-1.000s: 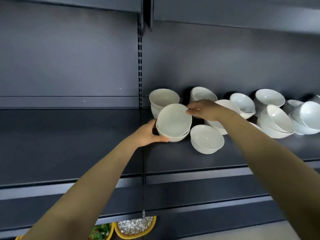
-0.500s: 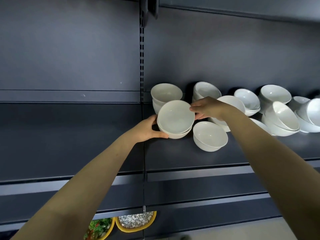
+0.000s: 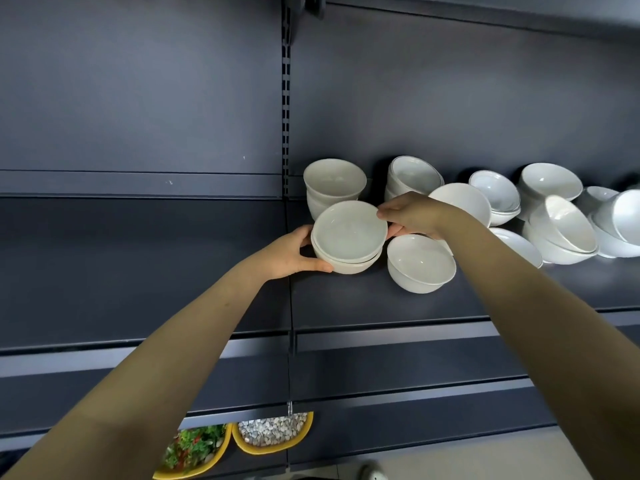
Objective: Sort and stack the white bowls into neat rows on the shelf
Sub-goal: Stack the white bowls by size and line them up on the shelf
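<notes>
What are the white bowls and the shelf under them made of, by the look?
The white bowls look like glazed ceramic or porcelain, though melamine is possible: glossy white, with soft highlights and thick rims. The shelf is probably powder-coated sheet steel in matte dark grey. Its faint sheen, folded front lip and the slotted upright all suggest that.

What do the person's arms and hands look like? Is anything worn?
The left arm and right arm are bare, with no sleeve in view. The left hand and right hand wear no gloves; no watch or ring shows.
</notes>
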Demonstrator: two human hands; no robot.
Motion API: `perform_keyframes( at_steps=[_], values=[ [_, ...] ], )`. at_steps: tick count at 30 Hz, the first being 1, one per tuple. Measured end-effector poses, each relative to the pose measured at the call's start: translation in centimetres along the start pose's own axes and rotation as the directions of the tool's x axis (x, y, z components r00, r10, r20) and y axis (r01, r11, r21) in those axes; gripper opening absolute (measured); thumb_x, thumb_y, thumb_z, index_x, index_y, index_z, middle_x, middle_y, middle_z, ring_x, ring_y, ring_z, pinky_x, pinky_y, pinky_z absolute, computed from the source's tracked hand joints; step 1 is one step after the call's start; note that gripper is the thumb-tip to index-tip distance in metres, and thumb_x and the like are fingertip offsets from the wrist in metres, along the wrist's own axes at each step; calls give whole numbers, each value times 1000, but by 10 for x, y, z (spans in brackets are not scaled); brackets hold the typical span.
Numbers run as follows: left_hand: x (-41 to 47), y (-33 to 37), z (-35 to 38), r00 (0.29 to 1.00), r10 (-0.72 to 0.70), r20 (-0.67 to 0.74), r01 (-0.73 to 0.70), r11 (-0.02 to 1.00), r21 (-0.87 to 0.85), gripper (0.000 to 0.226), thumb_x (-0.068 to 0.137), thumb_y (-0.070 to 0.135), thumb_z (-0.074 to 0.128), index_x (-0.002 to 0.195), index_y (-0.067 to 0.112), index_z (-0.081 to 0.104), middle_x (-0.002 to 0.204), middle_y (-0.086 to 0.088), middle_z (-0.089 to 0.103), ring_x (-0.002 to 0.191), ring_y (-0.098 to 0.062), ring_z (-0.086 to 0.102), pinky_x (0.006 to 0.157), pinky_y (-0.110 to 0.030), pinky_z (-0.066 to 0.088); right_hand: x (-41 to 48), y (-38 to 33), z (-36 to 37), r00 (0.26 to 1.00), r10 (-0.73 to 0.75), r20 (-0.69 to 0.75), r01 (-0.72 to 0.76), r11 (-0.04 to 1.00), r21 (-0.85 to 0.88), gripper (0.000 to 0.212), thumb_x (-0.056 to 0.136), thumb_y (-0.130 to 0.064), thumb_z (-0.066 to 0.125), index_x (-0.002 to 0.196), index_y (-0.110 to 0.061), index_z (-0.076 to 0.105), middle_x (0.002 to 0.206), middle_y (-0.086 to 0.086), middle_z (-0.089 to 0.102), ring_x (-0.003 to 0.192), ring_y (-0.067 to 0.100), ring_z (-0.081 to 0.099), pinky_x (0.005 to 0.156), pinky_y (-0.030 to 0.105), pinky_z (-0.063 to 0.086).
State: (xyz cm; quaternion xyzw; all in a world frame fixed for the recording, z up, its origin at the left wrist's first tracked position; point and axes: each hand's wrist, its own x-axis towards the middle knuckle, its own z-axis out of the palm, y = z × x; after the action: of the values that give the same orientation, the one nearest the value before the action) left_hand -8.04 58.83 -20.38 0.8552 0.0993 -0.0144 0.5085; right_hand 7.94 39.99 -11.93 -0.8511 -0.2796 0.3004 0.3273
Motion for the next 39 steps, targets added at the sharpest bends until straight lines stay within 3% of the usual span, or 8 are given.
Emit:
perform_keyframes(
  at_steps=[3, 10, 19, 25, 28, 33, 36, 39],
  values=[
    [-3, -2, -2, 1000, -6, -3, 6, 1000, 3, 92, 77, 27, 81, 150, 22, 25, 149, 7, 40, 131, 0, 34, 105, -20, 27, 0, -4, 3, 999, -29, -23, 29, 999, -23, 30, 100, -12, 49, 127, -15, 61, 112, 6, 69, 102, 21, 67, 99, 33, 49],
    [-7, -9, -6, 1000, -14, 1, 14, 1000, 19, 92, 76, 30, 82, 149, 22, 26, 149, 7, 41, 138, -7, 34, 107, -21, 28, 1, -8, 13, 1000, 4, -28, -3, 1000, 31, 28, 98, -2, 49, 121, -7, 64, 111, 12, 67, 91, 18, 65, 82, 26, 52],
    [-7, -12, -5, 1000, -19, 9, 19, 1000, 0, 92, 77, 29, 80, 150, 23, 24, 150, 6, 40, 140, -9, 33, 111, -27, 28, 1, -16, 15, 999, 26, 44, -27, 999, 29, 32, 100, 1, 42, 128, -2, 58, 114, 11, 64, 93, 18, 63, 86, 28, 50],
    [-6, -17, -3, 1000, -18, 13, 19, 998, -52, 94, 78, 29, 80, 151, 24, 22, 150, 8, 40, 137, -3, 33, 112, -25, 27, 3, -10, 15, 997, 40, 72, -45, 997, 63, 34, 101, -5, 44, 134, -6, 55, 119, 9, 65, 94, 15, 64, 77, 20, 55],
    [-7, -20, 0, 1000, -8, 1, 8, 998, -63, 94, 78, 32, 79, 152, 26, 20, 151, 9, 39, 139, -5, 33, 116, -31, 26, 2, -10, 16, 998, 9, 65, -6, 999, -49, 37, 100, -24, 53, 136, -18, 52, 128, 1, 62, 111, 16, 60, 91, 28, 51],
    [-8, -20, 3, 999, 25, 23, -23, 996, -81, 92, 82, 29, 76, 152, 30, 18, 150, 15, 36, 136, 0, 31, 112, -24, 25, -6, -24, 25, 973, -106, 205, 160, 950, -269, 64, 82, -42, 73, 137, -29, 45, 132, -16, 54, 123, 8, 51, 97, 22, 42],
    [-5, -22, 3, 999, 20, 35, -17, 997, -71, 95, 77, 35, 80, 151, 34, 20, 150, 14, 37, 139, -2, 31, 117, -30, 25, -1, -29, 36, 969, -143, 200, 228, 822, -522, 103, 72, -49, 80, 151, -20, 21, 150, -7, 34, 138, 15, 34, 108, 26, 33],
    [-4, -24, 3, 999, 15, 31, -13, 998, -60, 101, 65, 54, 81, 148, 39, 26, 148, 16, 42, 138, -4, 35, 118, -40, 28, 3, -29, 39, 975, -100, 197, 199, 784, -588, 124, 60, -62, 81, 154, -23, 10, 155, -2, 20, 143, 20, 24, 112, 31, 29]
  ],
)
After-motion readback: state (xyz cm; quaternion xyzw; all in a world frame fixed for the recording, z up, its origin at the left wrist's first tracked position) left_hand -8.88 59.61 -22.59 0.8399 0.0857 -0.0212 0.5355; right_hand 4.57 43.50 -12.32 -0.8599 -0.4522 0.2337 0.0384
